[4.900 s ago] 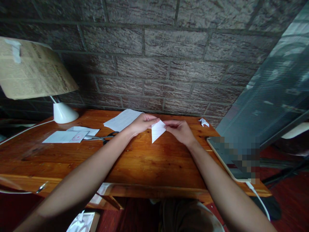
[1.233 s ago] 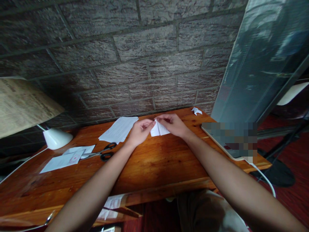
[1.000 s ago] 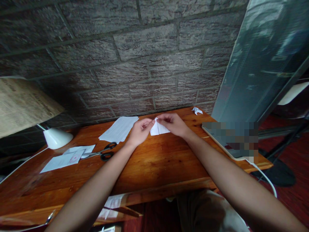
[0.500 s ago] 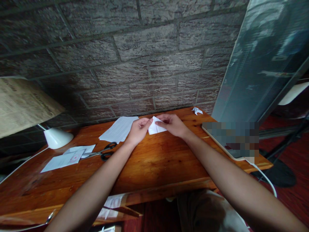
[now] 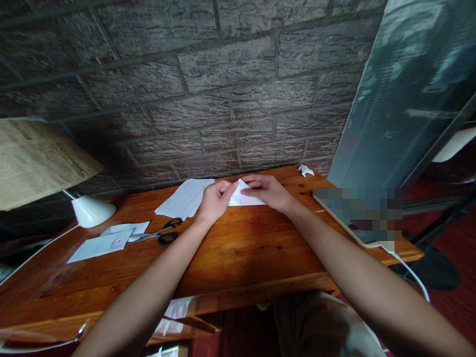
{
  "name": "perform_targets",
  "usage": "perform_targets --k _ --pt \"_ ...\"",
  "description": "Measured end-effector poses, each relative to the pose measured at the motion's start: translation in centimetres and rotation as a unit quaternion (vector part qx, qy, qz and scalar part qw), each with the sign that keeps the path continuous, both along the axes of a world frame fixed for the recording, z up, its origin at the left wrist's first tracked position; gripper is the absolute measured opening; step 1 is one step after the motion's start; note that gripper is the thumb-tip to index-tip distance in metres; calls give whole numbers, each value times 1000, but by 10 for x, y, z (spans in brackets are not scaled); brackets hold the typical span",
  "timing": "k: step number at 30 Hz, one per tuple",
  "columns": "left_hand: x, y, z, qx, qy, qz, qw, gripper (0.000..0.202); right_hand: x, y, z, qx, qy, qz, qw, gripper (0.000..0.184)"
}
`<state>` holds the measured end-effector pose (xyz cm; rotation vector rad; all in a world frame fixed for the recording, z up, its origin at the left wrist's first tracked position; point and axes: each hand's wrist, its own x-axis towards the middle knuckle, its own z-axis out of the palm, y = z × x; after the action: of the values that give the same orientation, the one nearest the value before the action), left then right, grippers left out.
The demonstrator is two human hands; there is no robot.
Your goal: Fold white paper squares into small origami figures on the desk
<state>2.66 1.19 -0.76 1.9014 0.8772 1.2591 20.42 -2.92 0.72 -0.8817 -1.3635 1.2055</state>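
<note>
A small folded white paper [image 5: 243,198] lies low over the far part of the wooden desk [image 5: 238,248]. My left hand [image 5: 215,200] pinches its left corner with curled fingers. My right hand [image 5: 268,191] holds its top and right side, fingers bent over the fold. Both forearms reach in from the bottom of the view. Part of the paper is hidden under my right fingers.
Loose white sheets [image 5: 184,197] lie left of my hands, black-handled scissors [image 5: 163,234] and more papers [image 5: 106,241] further left. A white lamp base [image 5: 91,210] stands at the back left. A small folded paper figure [image 5: 305,170] sits at the back right, a tablet with cable [image 5: 357,218] on the right.
The folded paper has been flattened and spread wider to the right, now lying lower toward the desk. Both hands stay pinched on it; earlier it hung as an upright pointed shape.
</note>
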Motion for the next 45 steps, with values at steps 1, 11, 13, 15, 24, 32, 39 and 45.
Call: perform_targets --k 1,11,13,15,24,32,39,45 --pt "0 0 0 -2 -2 -4 1000 41 0 0 0 -4 4 -6 1000 44" --pt "2 -4 6 -29 -40 -86 995 41 2 2 0 -16 45 -47 998 35" --pt "3 -7 10 -27 -48 -79 995 41 2 3 0 -15 49 -52 997 34" --pt "3 -9 12 -29 -63 -70 995 41 3 3 1 -8 52 -53 997 33" --pt "0 -2 8 -115 -116 -106 981 48 4 0 5 8 59 -73 996 38" --pt "1 -3 10 -141 -159 -64 975 46 1 1 5 -5 71 -53 996 37" --pt "1 -5 13 -155 -176 -66 970 48 2 0 6 4 74 -35 997 42" --pt "1 -6 13 -151 -169 -67 972 47 2 -1 7 8 77 -31 997 43"
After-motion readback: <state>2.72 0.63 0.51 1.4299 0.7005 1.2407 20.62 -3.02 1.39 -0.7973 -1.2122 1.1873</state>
